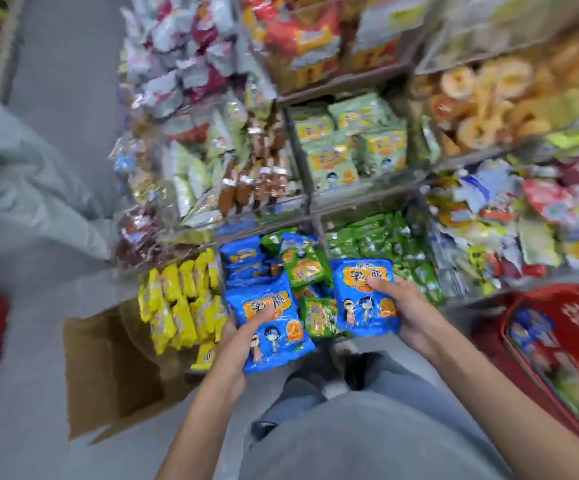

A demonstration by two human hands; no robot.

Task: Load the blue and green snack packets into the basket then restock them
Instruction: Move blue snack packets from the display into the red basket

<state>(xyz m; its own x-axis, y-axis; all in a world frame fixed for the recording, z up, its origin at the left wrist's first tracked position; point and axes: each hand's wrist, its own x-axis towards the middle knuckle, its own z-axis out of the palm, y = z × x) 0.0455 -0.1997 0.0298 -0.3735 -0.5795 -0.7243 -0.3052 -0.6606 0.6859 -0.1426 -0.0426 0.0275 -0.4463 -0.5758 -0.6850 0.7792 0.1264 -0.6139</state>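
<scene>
My left hand (246,336) grips a blue snack packet (274,336) at the front of a clear shelf bin (267,226). My right hand (397,299) holds a second blue snack packet (357,303) just to the right, thumb on its face. Between them lie green snack packets (303,266) and more blue packets (243,254) in the same bin. The red basket (554,327) sits on the floor at my right, with several packets inside it.
Yellow packets (180,303) fill the bin to the left, small green packets (381,240) the bin to the right. Pale green packets (350,143) sit on the shelf above. A flattened cardboard box (108,372) lies on the floor at left. My legs are below.
</scene>
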